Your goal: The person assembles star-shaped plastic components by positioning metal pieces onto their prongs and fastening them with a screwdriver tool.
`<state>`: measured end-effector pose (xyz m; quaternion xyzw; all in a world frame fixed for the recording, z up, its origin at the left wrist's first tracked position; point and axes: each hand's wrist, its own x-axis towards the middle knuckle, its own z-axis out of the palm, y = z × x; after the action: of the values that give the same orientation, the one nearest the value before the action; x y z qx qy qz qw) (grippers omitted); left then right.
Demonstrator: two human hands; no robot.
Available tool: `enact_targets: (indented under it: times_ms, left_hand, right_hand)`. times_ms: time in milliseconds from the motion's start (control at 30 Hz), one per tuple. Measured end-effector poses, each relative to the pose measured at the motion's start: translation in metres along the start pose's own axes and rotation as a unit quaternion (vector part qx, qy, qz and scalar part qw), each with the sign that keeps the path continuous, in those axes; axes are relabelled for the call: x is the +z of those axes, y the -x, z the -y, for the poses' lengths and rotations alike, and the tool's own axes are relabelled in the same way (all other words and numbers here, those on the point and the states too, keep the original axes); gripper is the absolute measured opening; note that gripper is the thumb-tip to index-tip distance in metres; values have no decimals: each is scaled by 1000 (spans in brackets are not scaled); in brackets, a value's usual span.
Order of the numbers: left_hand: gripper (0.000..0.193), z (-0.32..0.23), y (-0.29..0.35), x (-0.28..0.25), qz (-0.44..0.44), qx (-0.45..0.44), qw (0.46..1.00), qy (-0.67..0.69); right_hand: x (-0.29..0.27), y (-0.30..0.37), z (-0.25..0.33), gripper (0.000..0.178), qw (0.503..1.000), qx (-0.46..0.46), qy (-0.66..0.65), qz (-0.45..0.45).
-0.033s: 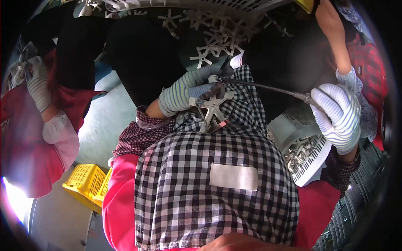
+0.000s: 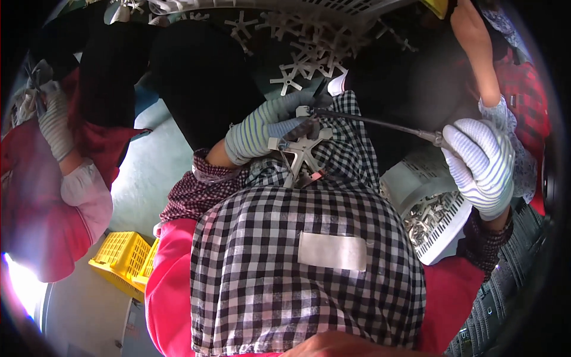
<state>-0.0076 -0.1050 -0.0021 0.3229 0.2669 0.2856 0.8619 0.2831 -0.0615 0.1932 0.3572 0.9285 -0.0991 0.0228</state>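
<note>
My left hand (image 2: 262,132), in a striped knitted glove, grips a whitish star-shaped part (image 2: 304,153) with several arms above my lap. Its fingers wrap the far side of the part and hide some of it. On the right, my right hand (image 2: 480,166) wears the same kind of glove and is closed round the end of a long thin dark rod-like tool (image 2: 380,123). The tool reaches leftward, its tip at the end of one arm of the star-shaped part; the gloved fingers cover its grip. A small reddish bit (image 2: 316,176) shows beside the part's lower arm.
Many similar star-shaped parts (image 2: 286,80) lie heaped on the floor ahead, below a white crate (image 2: 202,5). A white basket (image 2: 443,235) of small metal-like pieces stands beside my right forearm. Yellow crates (image 2: 122,256) stand at lower left. Co-workers sit close on both sides, one with a gloved hand (image 2: 55,122).
</note>
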Motion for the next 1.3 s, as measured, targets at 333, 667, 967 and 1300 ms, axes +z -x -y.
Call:
enact_targets:
  times_ms: [333,667,967,1300]
  left_hand:
    - [45,5,6,0,5,-28,998,-64]
    - [54,11,5,-10,32,-84,991,-99]
    - [45,50,13,-23,34,145,950,-275]
    - [59,29,8,-3,25,13,1000,-1]
  right_hand:
    - [-5,6,13,37,991,-67,98,62]
    - [19,5,9,20,798,383,-412,217]
    - [23,15,10,30,871,280,-371,158]
    - [32,27,2,46,986,-52,110,118]
